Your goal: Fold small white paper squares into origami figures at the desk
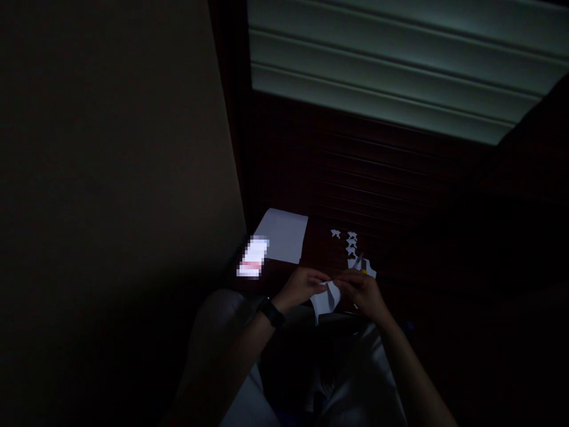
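Observation:
Between my two hands is a piece of white paper (326, 301), bent and curling down over the near edge of the dark surface. My left hand (304, 286), with a dark band at the wrist, pinches its upper left part. The fingers of my right hand (362, 290) are closed on its upper right corner, close to the left fingertips. Just beyond my right hand lie scissors (358, 261), partly hidden, with a bit of yellow showing. White paper scraps (370, 270) lie under and beside them.
Several small cut-out paper shapes (351, 243) lie behind the scissors. Sheets of white paper (284, 234) rest at the back left, with a lit, blurred-out screen (253, 257) overlapping their corner. A wall (133, 148) stands on the left, slatted panels (377, 71) behind. The room is dim.

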The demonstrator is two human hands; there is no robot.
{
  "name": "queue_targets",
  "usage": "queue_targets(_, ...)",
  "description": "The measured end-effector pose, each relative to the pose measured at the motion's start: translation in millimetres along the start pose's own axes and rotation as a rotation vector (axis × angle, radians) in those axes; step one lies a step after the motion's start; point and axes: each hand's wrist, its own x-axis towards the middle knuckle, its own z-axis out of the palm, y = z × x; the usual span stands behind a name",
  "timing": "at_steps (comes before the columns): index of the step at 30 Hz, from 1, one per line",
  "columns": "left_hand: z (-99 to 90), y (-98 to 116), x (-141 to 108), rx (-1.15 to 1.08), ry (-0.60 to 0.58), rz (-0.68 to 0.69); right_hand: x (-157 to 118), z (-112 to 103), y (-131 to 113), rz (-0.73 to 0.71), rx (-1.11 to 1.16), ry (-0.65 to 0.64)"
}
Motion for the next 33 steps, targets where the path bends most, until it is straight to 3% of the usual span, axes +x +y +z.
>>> queue_targets(4,-2.5,6,0,0.007,-0.037,-0.041,2,0,0,-0.009,-0.057,-0.01)
queue_targets(14,-7.3,5,2,0.047,-0.016,0.013,6,0,-2,-0.056,-0.1,-0.015)
queue_targets(18,-13.5,6,2,0.058,-0.058,0.011,6,-3,-7,-0.033,-0.06,-0.058)
queue_targets(21,-19.4,10,1,0.055,-0.069,-0.008,7,-12,-14,0.0,0.014,-0.173)
queue_targets(27,-24.6,18,1,0.101,-0.061,-0.045,11,-26,-21,0.144,0.035,-0.572)
queue_targets(33,-25.2,21,1,0.121,-0.105,-0.03,15,-27,-17,0.19,-0.165,-0.67)
